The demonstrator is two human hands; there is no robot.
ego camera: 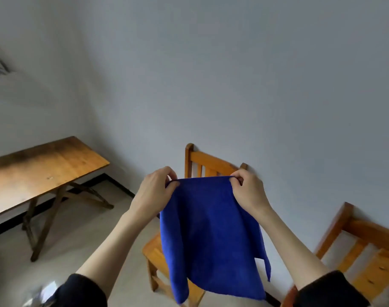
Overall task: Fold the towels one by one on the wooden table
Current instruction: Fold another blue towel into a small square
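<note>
Fingertips first: on my left hand (154, 191) the thumb and curled fingers pinch one top corner of the blue towel (211, 238), and on my right hand (247, 191) the fingers are curled tight round the other top corner. Between the two grips I see the top hem stretched nearly straight, so the cloth hangs down from it in the air as a single sheet, touching no surface that I can make out. Its lower edge droops unevenly, with one corner hanging lowest at the right side.

Both forearms reach forward bare, with dark sleeves (82, 291) pushed up near the elbows at the bottom of my view.

Behind the hanging cloth stands a wooden chair (198, 161) with a slatted back set against the pale wall (233, 74); the towel hides most of its seat. A second wooden chair (366, 251) stands to the right, only partly in view.

Well apart to the left is the wooden table (45, 169), a folding one on crossed legs, its top against the wall. I see the light tiled floor (78, 229) beneath, and a dark skirting strip along the wall's foot.
</note>
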